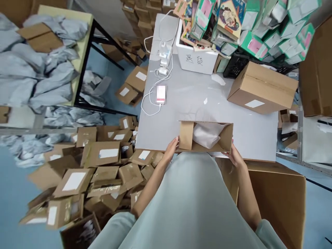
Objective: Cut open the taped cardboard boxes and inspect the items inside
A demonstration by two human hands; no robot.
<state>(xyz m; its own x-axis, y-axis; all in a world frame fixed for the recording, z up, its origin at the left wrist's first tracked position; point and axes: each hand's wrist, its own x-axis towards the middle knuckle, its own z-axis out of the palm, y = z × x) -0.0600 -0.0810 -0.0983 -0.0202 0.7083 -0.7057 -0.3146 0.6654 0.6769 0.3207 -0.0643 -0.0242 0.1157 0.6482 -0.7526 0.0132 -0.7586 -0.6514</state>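
An opened cardboard box (pixel 186 135) rests at the near edge of the table, its open side facing me. White wrapping (pixel 206 135) lies inside, and whatever it covers is hidden. My left hand (pixel 171 148) grips the box's left end, with the fingertips at the side wall. At the right end, my right hand (pixel 235 155) holds the box by its lower corner, its fingers partly hidden behind the cardboard.
A sealed carton (pixel 269 84) sits at the table's right, near a white foam bin (pixel 195 61) of books. A power strip (pixel 165 57) and white cable lie at left. Many boxes (pixel 101 154) cover the floor at left; a large open carton (pixel 280 197) stands at right.
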